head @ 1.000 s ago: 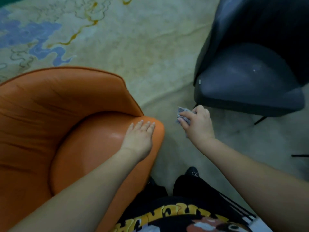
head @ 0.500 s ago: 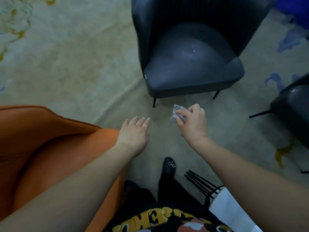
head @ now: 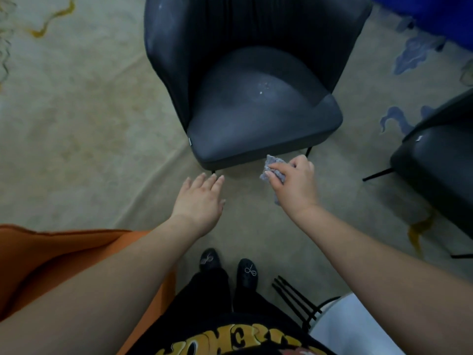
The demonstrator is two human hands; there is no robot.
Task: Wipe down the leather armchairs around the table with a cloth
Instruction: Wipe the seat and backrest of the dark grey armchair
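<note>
Here the right hand (head: 294,183) reaches forward, fingers curled round a crumpled grey cloth (head: 272,170), held just before the front edge of the dark grey armchair (head: 256,111) seat. The left hand (head: 201,203) stretches out flat, palm down, fingers straight, holding nothing, above the carpet (head: 89,124). Three armchairs show: that one, an orange armchair (head: 51,252) at lower left, and a black armchair (head: 440,162) at right.

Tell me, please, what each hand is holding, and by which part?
The right hand grips the bunched grey cloth around its middle; the left hand holds nothing.
</note>
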